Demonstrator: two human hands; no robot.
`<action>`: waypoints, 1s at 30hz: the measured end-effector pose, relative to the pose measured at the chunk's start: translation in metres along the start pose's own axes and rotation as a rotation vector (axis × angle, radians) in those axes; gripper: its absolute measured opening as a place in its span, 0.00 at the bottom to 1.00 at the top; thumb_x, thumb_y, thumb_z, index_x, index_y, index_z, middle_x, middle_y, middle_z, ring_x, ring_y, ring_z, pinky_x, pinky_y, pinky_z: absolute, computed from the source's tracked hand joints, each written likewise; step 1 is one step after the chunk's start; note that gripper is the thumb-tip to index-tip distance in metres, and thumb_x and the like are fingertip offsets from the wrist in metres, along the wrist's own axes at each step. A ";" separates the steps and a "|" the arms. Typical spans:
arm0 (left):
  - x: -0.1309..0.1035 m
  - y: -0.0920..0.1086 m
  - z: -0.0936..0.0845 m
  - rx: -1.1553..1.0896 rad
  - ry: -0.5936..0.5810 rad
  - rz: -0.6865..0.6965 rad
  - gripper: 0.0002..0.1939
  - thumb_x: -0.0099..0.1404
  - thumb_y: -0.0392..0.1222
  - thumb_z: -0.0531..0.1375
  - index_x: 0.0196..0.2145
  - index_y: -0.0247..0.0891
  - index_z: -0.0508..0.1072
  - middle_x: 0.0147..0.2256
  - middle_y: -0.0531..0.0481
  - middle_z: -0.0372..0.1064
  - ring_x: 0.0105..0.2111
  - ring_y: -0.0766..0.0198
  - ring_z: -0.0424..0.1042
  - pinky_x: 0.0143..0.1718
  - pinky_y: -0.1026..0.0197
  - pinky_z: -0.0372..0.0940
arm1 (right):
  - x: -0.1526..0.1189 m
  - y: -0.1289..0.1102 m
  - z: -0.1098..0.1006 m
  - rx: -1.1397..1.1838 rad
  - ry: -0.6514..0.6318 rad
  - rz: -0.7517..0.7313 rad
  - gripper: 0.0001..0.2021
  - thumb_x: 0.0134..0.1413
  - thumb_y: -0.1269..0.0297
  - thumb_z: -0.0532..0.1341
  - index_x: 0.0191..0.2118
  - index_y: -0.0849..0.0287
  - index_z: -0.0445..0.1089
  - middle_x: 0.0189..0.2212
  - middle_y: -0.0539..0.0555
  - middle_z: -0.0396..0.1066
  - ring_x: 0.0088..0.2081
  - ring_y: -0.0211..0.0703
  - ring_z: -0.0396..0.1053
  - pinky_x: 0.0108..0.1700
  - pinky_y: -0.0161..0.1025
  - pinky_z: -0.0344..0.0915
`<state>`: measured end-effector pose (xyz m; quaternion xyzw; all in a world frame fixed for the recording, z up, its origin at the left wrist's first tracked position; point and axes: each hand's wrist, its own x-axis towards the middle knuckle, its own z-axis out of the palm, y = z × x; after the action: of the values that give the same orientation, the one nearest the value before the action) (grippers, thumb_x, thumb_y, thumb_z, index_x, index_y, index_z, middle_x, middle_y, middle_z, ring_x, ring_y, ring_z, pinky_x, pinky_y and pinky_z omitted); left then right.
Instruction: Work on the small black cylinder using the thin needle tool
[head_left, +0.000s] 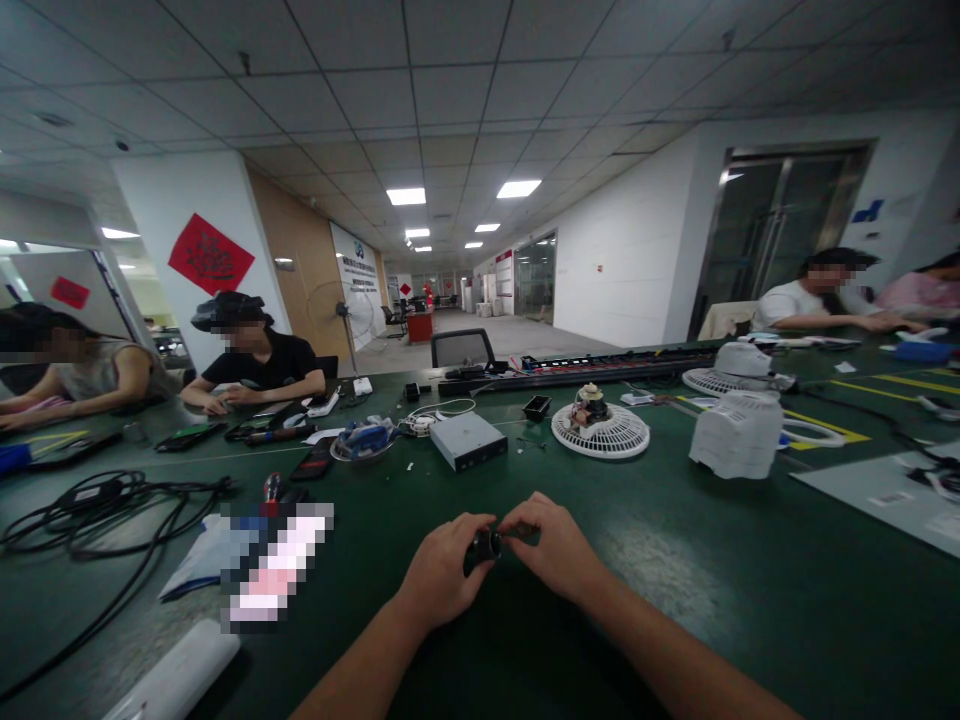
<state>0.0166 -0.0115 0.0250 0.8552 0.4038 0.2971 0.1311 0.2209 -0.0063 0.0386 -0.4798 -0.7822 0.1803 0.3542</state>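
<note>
Above the green tabletop, my left hand (439, 568) is closed around a small dark cylindrical part (489, 545), whose round end faces right. Close beside it, my right hand (559, 548) has thumb and forefinger pinched together at that round end. Whatever the right fingertips hold is too small and dark to name. Beyond my hands lies a silver disc drive (469, 441) with a dark front. To its right sits a white round fan grille (600, 432) with a motor on top.
Black cables (112, 510) coil on the left near a red-handled tool (271, 490). A clear bowl (364, 440) with blue items stands left of the drive. White plastic housings (736, 435) are on the right. Co-workers sit at the table's far left (259, 360) and right (814, 295).
</note>
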 end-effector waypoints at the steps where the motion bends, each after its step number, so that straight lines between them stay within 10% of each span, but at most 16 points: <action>1: 0.000 -0.001 0.001 0.009 0.008 0.004 0.23 0.62 0.34 0.62 0.55 0.43 0.66 0.50 0.47 0.72 0.49 0.55 0.72 0.53 0.54 0.66 | 0.000 0.000 0.001 -0.001 -0.004 -0.025 0.08 0.52 0.74 0.64 0.35 0.56 0.79 0.32 0.52 0.77 0.38 0.45 0.69 0.42 0.40 0.66; 17: -0.002 -0.005 -0.003 0.087 -0.035 0.082 0.25 0.61 0.30 0.62 0.55 0.45 0.69 0.48 0.48 0.76 0.47 0.55 0.74 0.51 0.52 0.68 | -0.001 0.003 0.005 0.002 -0.014 0.119 0.06 0.46 0.67 0.70 0.33 0.57 0.77 0.33 0.52 0.74 0.37 0.44 0.70 0.40 0.39 0.65; 30: 0.000 0.013 -0.017 0.133 -0.173 0.068 0.30 0.63 0.36 0.63 0.61 0.45 0.62 0.54 0.47 0.72 0.48 0.54 0.73 0.52 0.53 0.64 | -0.004 -0.001 0.003 -0.058 -0.014 -0.131 0.06 0.52 0.74 0.63 0.34 0.57 0.75 0.32 0.53 0.74 0.40 0.47 0.68 0.42 0.42 0.65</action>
<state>0.0138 -0.0199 0.0445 0.8976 0.3807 0.1991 0.0984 0.2191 -0.0102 0.0355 -0.4362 -0.8195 0.1373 0.3455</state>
